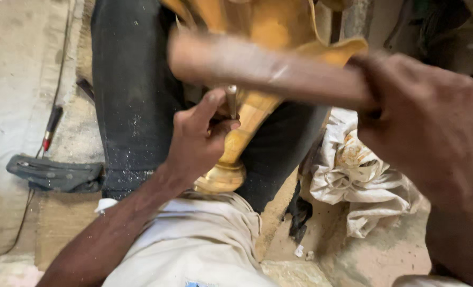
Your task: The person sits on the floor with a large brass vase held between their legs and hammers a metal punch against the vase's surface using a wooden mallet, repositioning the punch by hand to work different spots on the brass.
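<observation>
We see a golden brass vessel (247, 114) lying tilted across the lap, its round foot (220, 178) toward us and its flared rim (332, 50) away. A small metal punch (231, 98) stands upright against its narrow neck. A blurred wooden mallet (263, 69) stretches level above the punch.

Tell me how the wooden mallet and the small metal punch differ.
The wooden mallet is thick, brown and motion-blurred, lying across the view in the right hand. The metal punch is thin, grey, sharp and upright, pinched by the left hand against the brass piece. Each is held in one hand.
</observation>
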A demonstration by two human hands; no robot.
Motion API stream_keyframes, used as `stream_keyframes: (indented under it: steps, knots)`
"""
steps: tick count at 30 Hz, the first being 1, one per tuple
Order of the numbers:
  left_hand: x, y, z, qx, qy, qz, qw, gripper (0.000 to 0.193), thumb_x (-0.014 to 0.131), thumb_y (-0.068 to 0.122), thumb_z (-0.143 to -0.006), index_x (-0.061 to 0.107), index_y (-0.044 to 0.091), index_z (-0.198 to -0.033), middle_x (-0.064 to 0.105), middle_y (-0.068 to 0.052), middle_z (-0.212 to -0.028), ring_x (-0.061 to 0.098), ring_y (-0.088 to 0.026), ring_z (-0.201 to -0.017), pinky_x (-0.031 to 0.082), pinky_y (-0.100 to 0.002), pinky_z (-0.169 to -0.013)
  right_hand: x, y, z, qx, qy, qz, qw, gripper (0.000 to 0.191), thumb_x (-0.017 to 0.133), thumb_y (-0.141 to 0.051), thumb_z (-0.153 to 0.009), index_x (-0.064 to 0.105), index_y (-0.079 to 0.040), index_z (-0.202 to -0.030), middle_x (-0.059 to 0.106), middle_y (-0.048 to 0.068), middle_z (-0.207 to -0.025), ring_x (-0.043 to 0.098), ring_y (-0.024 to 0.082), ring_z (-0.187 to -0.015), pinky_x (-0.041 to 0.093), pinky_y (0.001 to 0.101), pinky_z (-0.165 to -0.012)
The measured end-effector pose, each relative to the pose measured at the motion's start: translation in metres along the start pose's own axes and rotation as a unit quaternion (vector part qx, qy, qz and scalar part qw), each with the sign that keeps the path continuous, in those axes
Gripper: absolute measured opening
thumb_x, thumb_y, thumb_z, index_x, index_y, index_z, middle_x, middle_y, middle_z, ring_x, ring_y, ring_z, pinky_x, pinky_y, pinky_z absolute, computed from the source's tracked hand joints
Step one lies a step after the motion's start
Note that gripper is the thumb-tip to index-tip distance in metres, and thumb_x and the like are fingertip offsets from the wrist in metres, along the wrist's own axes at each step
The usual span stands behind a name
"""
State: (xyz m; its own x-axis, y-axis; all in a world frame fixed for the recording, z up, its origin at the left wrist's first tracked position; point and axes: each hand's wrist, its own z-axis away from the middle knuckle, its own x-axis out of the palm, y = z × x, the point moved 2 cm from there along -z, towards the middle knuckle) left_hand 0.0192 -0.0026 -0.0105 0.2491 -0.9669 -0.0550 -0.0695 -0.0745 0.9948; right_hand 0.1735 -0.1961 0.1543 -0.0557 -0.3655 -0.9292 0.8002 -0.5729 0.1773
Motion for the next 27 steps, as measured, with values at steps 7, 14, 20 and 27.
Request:
stream_keyframes:
  steps: [7, 14, 20, 27]
  knots:
    - [0.002, -0.001, 0.010, -0.017, 0.024, -0.001, 1.000, 0.050, 0.076, -0.009, -0.091, 0.054, 0.004, -0.134, 0.074, -0.011, -0.098, 0.077, -0.016, -0.088, 0.061, -0.028, -0.072, -0.018, -0.012, -0.007, -0.020, 0.031, -0.016, 0.999, 0.042, 0.075, -0.003, -0.083, 0.065, -0.003, -0.124, 0.074, 0.013, -0.093, 0.073, 0.024, -0.074, 0.058, 0.0358, -0.059]
    - [0.011, 0.001, 0.023, 0.008, 0.061, -0.031, 0.998, 0.035, 0.078, -0.008, -0.093, 0.056, 0.007, -0.116, 0.073, -0.009, -0.095, 0.076, -0.012, -0.087, 0.061, -0.026, -0.073, -0.009, -0.007, 0.005, -0.023, -0.025, 0.017, 0.999, 0.047, 0.081, -0.014, -0.088, 0.069, -0.011, -0.133, 0.076, 0.009, -0.088, 0.071, 0.021, -0.065, 0.055, 0.0353, -0.051]
    - [0.011, -0.002, 0.028, -0.059, 0.066, -0.039, 0.995, 0.033, 0.079, -0.004, -0.093, 0.054, 0.003, -0.113, 0.075, -0.009, -0.093, 0.072, -0.008, -0.079, 0.057, -0.022, -0.071, 0.000, -0.008, 0.010, 0.015, -0.187, 0.162, 0.969, 0.021, 0.062, -0.027, -0.103, 0.066, -0.021, -0.123, 0.072, -0.001, -0.079, 0.066, 0.014, -0.065, 0.057, 0.0279, -0.048]
    - [0.012, 0.001, 0.027, -0.043, 0.079, -0.044, 0.995, 0.033, 0.080, -0.003, -0.094, 0.056, 0.001, -0.116, 0.076, -0.009, -0.093, 0.071, -0.009, -0.078, 0.057, -0.024, -0.068, -0.034, -0.027, -0.002, -0.032, -0.057, 0.124, 0.990, 0.035, 0.075, -0.032, -0.093, 0.067, -0.017, -0.124, 0.071, 0.002, -0.081, 0.069, 0.016, -0.064, 0.057, 0.0315, -0.051]
